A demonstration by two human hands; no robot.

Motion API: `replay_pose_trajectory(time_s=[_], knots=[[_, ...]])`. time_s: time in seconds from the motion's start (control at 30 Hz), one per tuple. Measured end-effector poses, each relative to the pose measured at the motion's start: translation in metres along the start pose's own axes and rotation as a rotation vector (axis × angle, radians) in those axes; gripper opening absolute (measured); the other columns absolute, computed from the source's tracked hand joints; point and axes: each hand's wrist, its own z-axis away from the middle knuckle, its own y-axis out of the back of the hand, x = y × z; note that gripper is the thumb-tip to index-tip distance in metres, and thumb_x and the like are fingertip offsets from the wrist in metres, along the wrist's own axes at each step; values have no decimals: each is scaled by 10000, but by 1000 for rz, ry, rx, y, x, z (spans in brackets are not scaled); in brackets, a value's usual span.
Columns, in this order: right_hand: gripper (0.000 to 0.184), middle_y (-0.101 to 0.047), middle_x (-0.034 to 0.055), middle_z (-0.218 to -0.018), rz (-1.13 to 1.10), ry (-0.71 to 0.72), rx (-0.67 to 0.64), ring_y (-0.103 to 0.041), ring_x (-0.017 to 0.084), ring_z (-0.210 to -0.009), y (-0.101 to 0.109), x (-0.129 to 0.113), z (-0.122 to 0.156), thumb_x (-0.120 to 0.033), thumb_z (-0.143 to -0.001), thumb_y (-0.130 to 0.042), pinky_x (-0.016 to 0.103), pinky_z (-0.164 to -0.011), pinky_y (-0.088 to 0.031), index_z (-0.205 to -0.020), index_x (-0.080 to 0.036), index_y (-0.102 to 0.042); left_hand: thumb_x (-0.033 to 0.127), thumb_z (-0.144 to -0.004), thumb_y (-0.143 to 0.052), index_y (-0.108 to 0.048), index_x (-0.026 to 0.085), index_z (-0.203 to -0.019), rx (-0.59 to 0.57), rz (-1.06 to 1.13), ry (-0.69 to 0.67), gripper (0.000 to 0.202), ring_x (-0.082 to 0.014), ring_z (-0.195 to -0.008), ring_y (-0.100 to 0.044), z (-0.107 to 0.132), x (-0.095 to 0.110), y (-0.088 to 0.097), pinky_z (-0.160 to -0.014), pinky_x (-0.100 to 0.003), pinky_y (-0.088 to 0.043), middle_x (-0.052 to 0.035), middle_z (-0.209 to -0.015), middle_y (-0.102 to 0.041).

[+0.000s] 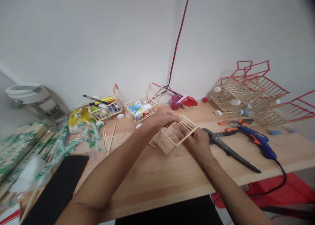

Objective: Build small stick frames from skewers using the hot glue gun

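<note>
A small basket frame made of thin wooden sticks (168, 145) is held tilted above the table between both hands. My left hand (164, 119) is closed with its fingertips at the upper rim; whether a loose stick is also pinched there is too small to tell. With its fingers around the right side, my right hand (199, 142) grips the same frame, and some fingertips are hidden behind the sticks. Left of the frame, loose cut sticks (112, 139) lie scattered on the wood. A pair of large dark scissors (230, 149) lies just right of my right hand.
A blue glue gun (258, 141) and orange-handled pliers (236, 122) lie at right, before several red-trimmed stick carts (256, 83). One stick cart (142, 110) holds bottle caps, another (105, 108) pens. A black phone-like slab (59, 189) and bagged sticks (27, 146) are at left.
</note>
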Motion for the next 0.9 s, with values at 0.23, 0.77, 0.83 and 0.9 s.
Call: replay_pose_trajectory(time_s=[0.23, 0.77, 0.83, 0.9], knots=[[213, -694, 80, -941, 7, 8, -2, -630, 229, -934, -1, 2, 0, -344, -848, -575, 372, -851, -485, -918, -181, -693, 144, -698, -642, -501, 135, -508, -6, 20, 4, 236, -29, -379, -332, -1, 0, 0, -399, -192, -199, 62, -418, -405], [199, -703, 82, -953, 83, 6, 12, -634, 229, -895, 0, 4, 3, -309, -818, -602, 363, -848, -470, -920, -168, -698, 122, -685, -654, -422, 156, -468, 25, 6, 20, 319, -24, -355, -304, 4, 5, -2, -374, -186, -192, 77, -392, -359], [199, -704, 81, -945, 89, 12, 10, -636, 223, -882, 0, 5, 3, -303, -821, -597, 354, -841, -471, -922, -165, -698, 124, -685, -650, -437, 152, -471, 20, 1, 17, 303, -23, -354, -299, 4, 5, -2, -374, -185, -191, 80, -391, -355], [194, -702, 79, -913, 86, 6, 7, -636, 215, -846, 0, 5, 3, -304, -824, -592, 349, -837, -474, -899, -159, -698, 120, -689, -640, -457, 146, -474, 15, -12, 12, 283, -21, -353, -297, 6, 7, -2, -376, -181, -189, 82, -390, -358]])
